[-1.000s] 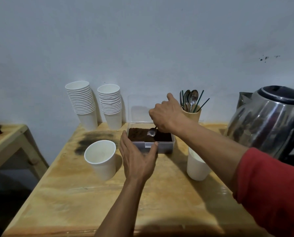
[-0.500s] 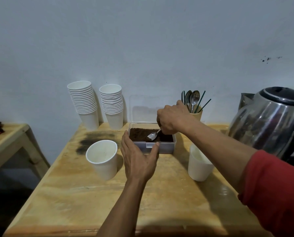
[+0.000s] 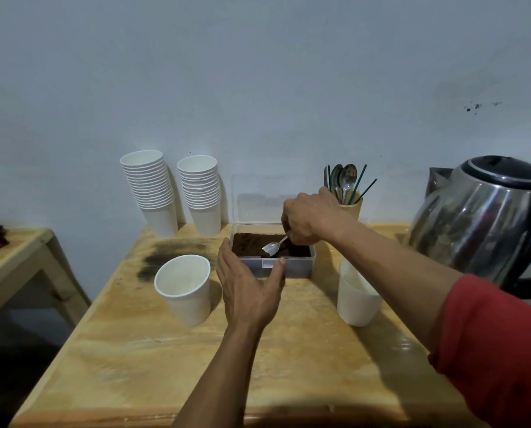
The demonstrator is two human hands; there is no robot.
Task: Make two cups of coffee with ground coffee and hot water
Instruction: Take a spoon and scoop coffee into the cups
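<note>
A clear plastic box [image 3: 301, 267] of dark ground coffee [image 3: 248, 242] sits mid-table with its lid standing open behind it. My left hand [image 3: 248, 288] braces the box's front left corner with straight fingers and thumb. My right hand [image 3: 310, 220] grips a metal spoon [image 3: 273, 248], whose bowl dips into the coffee near the front wall. One white paper cup [image 3: 185, 288] stands left of the box. A second white cup [image 3: 355, 298] stands at the right, partly behind my right forearm.
Two stacks of white cups [image 3: 149, 189] [image 3: 200, 193] stand against the wall. A holder with spoons and green stirrers [image 3: 347, 193] is behind my right hand. A steel kettle [image 3: 486, 220] fills the right side. A lower side table [image 3: 13, 251] stands left.
My right hand shifted a little to the right and down, and the spoon's bowl went deeper into the coffee near the box's front. My left hand stayed on the box.
</note>
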